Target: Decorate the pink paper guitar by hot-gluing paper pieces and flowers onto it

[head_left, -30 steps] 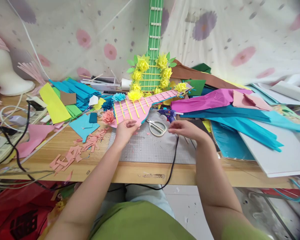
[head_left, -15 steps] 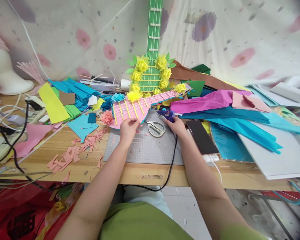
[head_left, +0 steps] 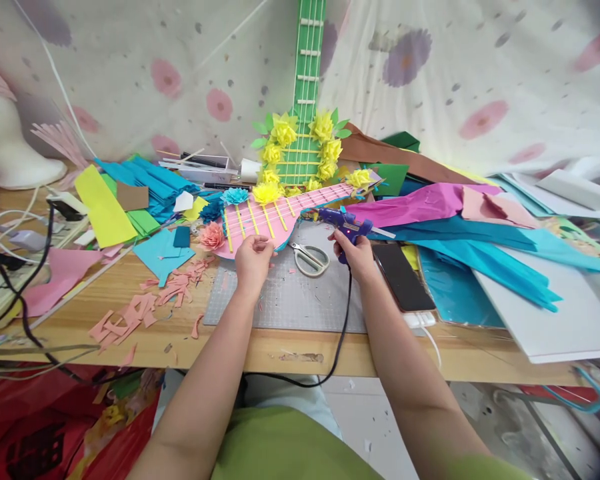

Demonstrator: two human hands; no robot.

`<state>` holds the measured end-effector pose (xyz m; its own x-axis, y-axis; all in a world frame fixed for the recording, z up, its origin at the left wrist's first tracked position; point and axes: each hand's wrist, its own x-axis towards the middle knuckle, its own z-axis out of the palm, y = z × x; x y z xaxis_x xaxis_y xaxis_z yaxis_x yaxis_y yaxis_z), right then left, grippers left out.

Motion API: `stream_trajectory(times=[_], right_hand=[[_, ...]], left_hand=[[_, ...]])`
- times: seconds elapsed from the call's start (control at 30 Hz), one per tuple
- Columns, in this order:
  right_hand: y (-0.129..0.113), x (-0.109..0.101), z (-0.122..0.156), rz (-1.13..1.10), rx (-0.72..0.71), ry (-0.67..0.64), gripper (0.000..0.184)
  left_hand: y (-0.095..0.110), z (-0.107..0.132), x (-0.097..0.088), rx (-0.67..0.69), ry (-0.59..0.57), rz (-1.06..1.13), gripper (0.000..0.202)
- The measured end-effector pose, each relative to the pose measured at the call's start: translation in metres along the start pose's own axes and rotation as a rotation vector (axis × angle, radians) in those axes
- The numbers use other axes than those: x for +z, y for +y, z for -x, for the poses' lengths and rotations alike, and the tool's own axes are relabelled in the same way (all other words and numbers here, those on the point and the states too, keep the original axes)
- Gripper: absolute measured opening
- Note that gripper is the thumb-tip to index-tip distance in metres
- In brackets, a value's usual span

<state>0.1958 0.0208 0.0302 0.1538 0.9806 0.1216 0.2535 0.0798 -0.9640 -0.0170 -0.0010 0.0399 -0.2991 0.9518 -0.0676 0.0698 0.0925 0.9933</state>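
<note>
A blue hot glue gun is gripped in my right hand, its nozzle pointing left towards the neck of a pink paper guitar. That guitar has yellow frets, white strings and paper flowers, and lies tilted on the table. At its lower edge, the thumb and fingers of my left hand are pinched together; what is between them, if anything, is hidden. Scissors with pale handles lie between my hands on a grey cutting mat. Behind stands a green paper guitar with yellow flowers.
Pink paper scraps and a light-blue paper piece lie at left. Right of my hand are a phone, crepe paper and white sheets. The glue gun's black cord hangs over the table's front edge.
My right hand has taken up the glue gun more fully, wrapping its handle and raising it slightly. My left hand has shifted a little left, still pinched.
</note>
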Motion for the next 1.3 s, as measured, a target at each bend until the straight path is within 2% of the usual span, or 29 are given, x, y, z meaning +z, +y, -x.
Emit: stream_trajectory(times=[0.1, 0.23, 0.43, 0.7, 1.3], right_hand=[[-0.010, 0.006, 0.011, -0.029, 0.009, -0.192, 0.043], [-0.013, 0.017, 0.017, 0.047, 0.016, -0.294, 0.046], [-0.008, 0.017, 0.016, 0.127, -0.014, -0.283, 0.045], [-0.008, 0.016, 0.017, 0.249, -0.062, -0.283, 0.042], [-0.006, 0.017, 0.016, 0.213, -0.076, -0.268, 0.047]], left_hand=[[-0.001, 0.000, -0.002, 0.025, 0.016, -0.050, 0.019], [-0.002, 0.001, -0.002, 0.057, 0.023, -0.084, 0.020], [-0.002, 0.003, -0.003, 0.094, 0.090, -0.116, 0.017], [-0.002, 0.006, -0.005, 0.163, 0.111, -0.183, 0.015], [-0.008, 0.007, -0.005, 0.244, 0.104, -0.308, 0.014]])
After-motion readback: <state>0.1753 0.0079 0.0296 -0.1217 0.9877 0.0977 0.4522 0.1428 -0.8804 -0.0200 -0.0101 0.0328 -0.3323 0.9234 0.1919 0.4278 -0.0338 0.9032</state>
